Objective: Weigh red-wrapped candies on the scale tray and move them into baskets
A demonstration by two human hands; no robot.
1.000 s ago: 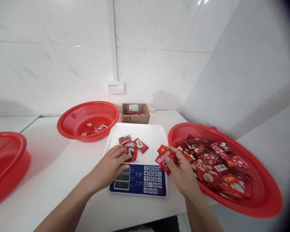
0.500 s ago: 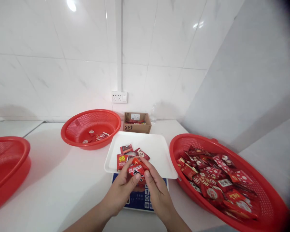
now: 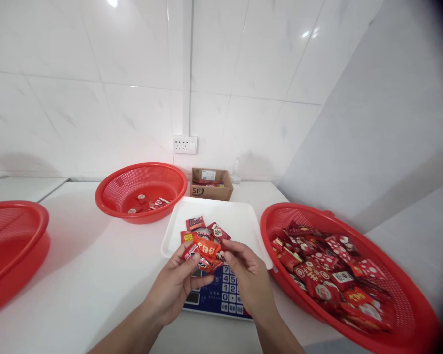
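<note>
My left hand (image 3: pixel 175 290) and my right hand (image 3: pixel 249 282) meet above the front of a white weighing scale (image 3: pixel 243 221). Between their fingertips they pinch a small bunch of red snack packets (image 3: pixel 205 251). A few more red packets (image 3: pixel 203 227) lie on the scale's white tray just behind my fingers. The scale's blue keypad panel (image 3: pixel 227 295) shows under my hands. To my right stands a large red basket (image 3: pixel 402 300) filled with several red packets (image 3: pixel 325 275).
A second red basket (image 3: pixel 142 189) at the back left holds a few packets. A third red basket (image 3: pixel 11 241) sits at the far left edge. A small cardboard box (image 3: pixel 211 183) stands against the tiled wall under a socket (image 3: pixel 185 144).
My right hand carried packets from the right basket's side over to the scale's front, where my left hand joined it. Both hands now hold the bunch together, and the view has tilted slightly.
</note>
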